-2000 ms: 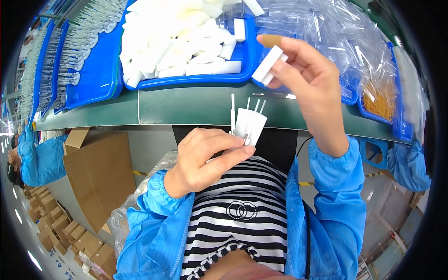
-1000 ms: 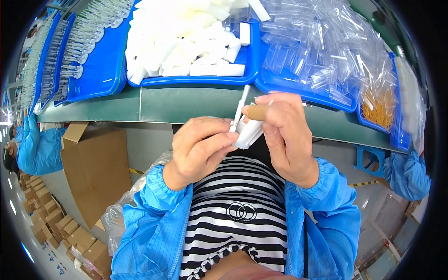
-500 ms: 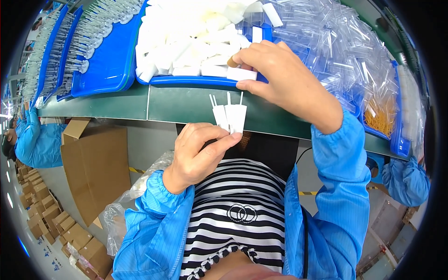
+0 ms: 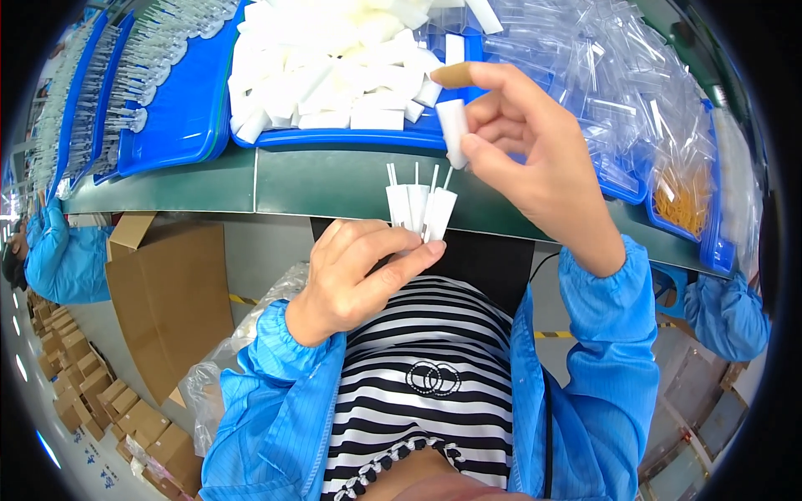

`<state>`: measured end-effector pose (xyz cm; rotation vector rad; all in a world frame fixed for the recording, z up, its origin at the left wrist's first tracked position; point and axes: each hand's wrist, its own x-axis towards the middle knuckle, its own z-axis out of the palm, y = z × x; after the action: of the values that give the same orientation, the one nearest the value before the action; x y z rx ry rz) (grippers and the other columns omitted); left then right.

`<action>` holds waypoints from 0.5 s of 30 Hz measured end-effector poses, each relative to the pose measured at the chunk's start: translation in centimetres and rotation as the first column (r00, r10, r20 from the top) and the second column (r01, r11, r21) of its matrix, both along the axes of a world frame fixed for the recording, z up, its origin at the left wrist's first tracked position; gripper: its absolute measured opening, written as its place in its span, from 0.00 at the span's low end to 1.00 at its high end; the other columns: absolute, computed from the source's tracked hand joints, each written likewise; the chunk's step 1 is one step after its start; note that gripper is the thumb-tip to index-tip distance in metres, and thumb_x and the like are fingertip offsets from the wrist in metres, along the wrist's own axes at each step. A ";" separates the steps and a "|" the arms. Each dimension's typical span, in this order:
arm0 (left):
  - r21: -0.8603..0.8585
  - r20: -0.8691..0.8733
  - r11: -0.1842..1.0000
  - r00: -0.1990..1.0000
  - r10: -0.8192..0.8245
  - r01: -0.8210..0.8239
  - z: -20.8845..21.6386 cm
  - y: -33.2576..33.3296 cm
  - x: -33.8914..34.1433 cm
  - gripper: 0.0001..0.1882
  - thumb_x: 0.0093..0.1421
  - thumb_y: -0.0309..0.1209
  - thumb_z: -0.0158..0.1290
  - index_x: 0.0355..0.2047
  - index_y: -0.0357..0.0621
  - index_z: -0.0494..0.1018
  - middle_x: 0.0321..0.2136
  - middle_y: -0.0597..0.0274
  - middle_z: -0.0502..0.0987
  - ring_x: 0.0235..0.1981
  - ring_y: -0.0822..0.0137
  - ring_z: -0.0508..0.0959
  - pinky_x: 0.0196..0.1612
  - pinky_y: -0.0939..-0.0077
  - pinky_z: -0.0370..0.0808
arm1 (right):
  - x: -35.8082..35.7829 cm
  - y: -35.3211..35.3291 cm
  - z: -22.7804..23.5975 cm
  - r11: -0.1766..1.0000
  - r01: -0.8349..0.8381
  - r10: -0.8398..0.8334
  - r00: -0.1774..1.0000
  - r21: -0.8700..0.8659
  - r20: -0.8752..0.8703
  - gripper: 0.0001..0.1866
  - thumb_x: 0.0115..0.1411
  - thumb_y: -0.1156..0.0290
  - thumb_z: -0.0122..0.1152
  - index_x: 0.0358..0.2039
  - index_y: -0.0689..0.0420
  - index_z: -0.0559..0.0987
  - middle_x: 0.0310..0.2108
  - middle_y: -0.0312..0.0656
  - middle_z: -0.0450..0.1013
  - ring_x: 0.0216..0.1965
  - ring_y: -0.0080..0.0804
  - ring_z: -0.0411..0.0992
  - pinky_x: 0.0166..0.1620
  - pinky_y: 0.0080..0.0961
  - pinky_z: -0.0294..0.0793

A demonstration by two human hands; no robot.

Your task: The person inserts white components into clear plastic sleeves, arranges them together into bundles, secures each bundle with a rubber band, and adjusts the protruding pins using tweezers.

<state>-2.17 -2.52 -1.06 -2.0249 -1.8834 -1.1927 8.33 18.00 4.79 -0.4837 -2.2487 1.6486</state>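
Observation:
Near the table's front edge, my left hand (image 4: 355,271) pinches a small fan of white tapered pieces (image 4: 420,209). Thin white stems stick up from their far ends. Above and to the right, my right hand (image 4: 535,142) holds a single white foam-like block (image 4: 453,134) upright between thumb and fingers. A tan cover (image 4: 454,77) wraps one of its fingertips. The block's lower end is close to the stem tips; whether they touch, I cannot tell. Just beyond lies a heap of similar white blocks (image 4: 334,71) in a blue tray (image 4: 334,139).
Clear plastic sleeves (image 4: 585,75) pile up at the right, beside a blue bin of orange-yellow strands (image 4: 681,204). At left, blue trays (image 4: 180,108) hold rows of thin stemmed parts (image 4: 163,50). Below the green table (image 4: 334,179) stand cardboard boxes (image 4: 171,292). People in blue work at both sides.
My right hand has lifted a white block from the tray's near edge and brought it toward the fan. The fan in my left hand has shifted slightly right and spread wider.

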 end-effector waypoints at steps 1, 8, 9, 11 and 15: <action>0.003 -0.022 1.000 1.000 -0.020 0.020 0.4 0.1 0.1 0.19 0.43 0.27 0.62 0.39 0.48 0.83 0.34 0.67 0.78 0.32 0.67 0.75 0.32 0.75 0.70 | 0.3 -0.3 -0.1 1.000 0.007 -0.007 1.000 -0.001 0.002 0.18 0.59 0.81 0.57 0.51 0.62 0.73 0.35 0.40 0.77 0.37 0.20 0.76 0.42 0.21 0.76; -0.002 -0.087 0.998 0.994 -0.062 0.062 1.5 0.3 0.5 0.19 0.42 0.29 0.62 0.38 0.49 0.84 0.34 0.69 0.78 0.33 0.68 0.74 0.32 0.76 0.69 | 1.6 -1.3 -1.7 0.986 0.163 -0.167 0.978 -0.042 -0.123 0.10 0.58 0.78 0.61 0.41 0.62 0.76 0.27 0.37 0.74 0.29 0.18 0.73 0.36 0.18 0.74; -0.014 -0.096 0.999 0.994 -0.051 0.050 1.6 0.3 0.4 0.19 0.44 0.30 0.61 0.40 0.49 0.83 0.36 0.70 0.78 0.35 0.70 0.75 0.34 0.76 0.69 | 1.9 -1.4 -2.0 0.985 0.162 -0.151 0.978 0.064 -0.143 0.09 0.57 0.78 0.61 0.40 0.63 0.76 0.28 0.37 0.74 0.29 0.20 0.73 0.36 0.19 0.74; -0.024 -0.099 0.998 0.993 -0.058 0.056 1.4 0.2 0.4 0.19 0.44 0.30 0.60 0.40 0.49 0.83 0.36 0.70 0.78 0.35 0.70 0.75 0.34 0.76 0.69 | 2.4 -1.5 -1.7 0.985 0.122 -0.115 0.991 0.120 -0.063 0.09 0.58 0.78 0.61 0.40 0.62 0.76 0.37 0.36 0.77 0.34 0.19 0.72 0.42 0.20 0.72; -0.040 -0.114 0.998 0.992 -0.058 0.054 1.3 0.1 0.6 0.20 0.44 0.31 0.59 0.41 0.50 0.83 0.37 0.71 0.78 0.34 0.70 0.74 0.34 0.77 0.67 | 2.8 -1.9 -1.7 0.975 0.124 -0.100 0.986 0.185 -0.134 0.08 0.60 0.78 0.60 0.40 0.62 0.77 0.37 0.37 0.77 0.35 0.21 0.72 0.43 0.20 0.72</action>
<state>-1.62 -2.42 0.22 -2.1299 -1.8188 -1.0366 11.15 16.07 3.08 -0.4382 -2.2174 1.3507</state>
